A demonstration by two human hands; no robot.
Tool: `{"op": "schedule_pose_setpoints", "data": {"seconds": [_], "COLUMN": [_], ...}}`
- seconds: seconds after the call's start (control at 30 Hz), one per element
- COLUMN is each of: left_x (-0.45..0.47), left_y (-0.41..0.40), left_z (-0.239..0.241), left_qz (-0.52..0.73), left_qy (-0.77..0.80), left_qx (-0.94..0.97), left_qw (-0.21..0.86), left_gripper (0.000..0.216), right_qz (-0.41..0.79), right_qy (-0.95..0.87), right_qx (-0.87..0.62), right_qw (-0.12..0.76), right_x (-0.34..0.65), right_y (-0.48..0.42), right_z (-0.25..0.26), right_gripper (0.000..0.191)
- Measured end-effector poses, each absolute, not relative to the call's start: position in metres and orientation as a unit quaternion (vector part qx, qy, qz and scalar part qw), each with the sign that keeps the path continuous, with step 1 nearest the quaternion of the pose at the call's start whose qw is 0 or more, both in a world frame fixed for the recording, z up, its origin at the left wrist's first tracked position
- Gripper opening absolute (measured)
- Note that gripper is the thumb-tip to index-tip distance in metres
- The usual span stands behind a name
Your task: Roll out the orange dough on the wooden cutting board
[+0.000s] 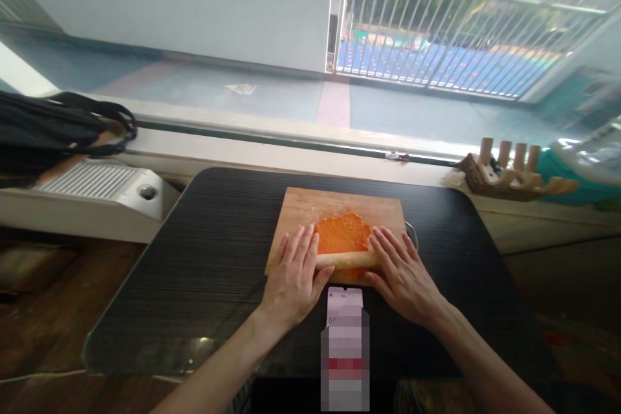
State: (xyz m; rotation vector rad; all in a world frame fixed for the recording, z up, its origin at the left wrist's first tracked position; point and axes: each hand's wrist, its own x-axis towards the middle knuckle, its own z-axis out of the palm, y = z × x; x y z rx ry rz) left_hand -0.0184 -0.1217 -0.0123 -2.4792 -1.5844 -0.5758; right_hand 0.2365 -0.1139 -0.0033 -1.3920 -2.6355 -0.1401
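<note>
A pale wooden rolling pin (347, 261) lies crosswise over a flattened, ragged-edged sheet of orange dough (342, 234) on a wooden board (305, 202). My left hand (294, 275) rests palm down over the pin's left end, its fingers stretched forward and flat. Over the right end lies my right hand (402, 272), also palm down with fingers extended and slightly spread. Both pin ends are hidden beneath the hands. A little orange dough shows on the near side of the pin.
The board stands on a dark table (208, 246). A phone (345, 304), partly blurred out, lies just nearer than the board. A clear round rim (412, 237) shows behind the board's right edge. On the ledge at right sits a basket with wooden pegs (499, 178); a black bag (53, 132) is at left.
</note>
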Motion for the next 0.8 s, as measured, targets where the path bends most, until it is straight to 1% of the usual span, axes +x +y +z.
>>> {"op": "schedule_pose_setpoints", "data": {"seconds": [0.17,0.33,0.43,0.6,0.8], "left_x": [-0.017,-0.018,-0.016,-0.015,-0.019], "left_y": [-0.096,-0.081,-0.090,-0.121,-0.135], "left_z": [-0.016,-0.016,-0.015,-0.015,-0.017], "left_qz": [-0.200,-0.198,-0.206,-0.216,-0.209], "left_qy": [-0.550,-0.567,-0.556,-0.524,-0.502], "left_qx": [-0.806,-0.796,-0.802,-0.821,-0.836], "left_qw": [0.087,0.075,0.070,0.068,0.075], "left_gripper": [0.062,0.059,0.060,0.058,0.059], "right_qz": [-0.040,-0.022,-0.025,-0.043,-0.061], "right_qy": [-0.870,-0.853,-0.855,-0.856,-0.854], "right_qx": [-0.489,-0.520,-0.516,-0.503,-0.504], "right_qw": [0.049,0.035,0.049,0.109,0.116], "right_x": [0.224,0.214,0.217,0.229,0.230], "right_y": [-0.072,-0.051,-0.064,-0.113,-0.148], "right_z": [0.003,0.011,0.007,-0.007,-0.010], "right_gripper": [0.059,0.058,0.058,0.064,0.073]}}
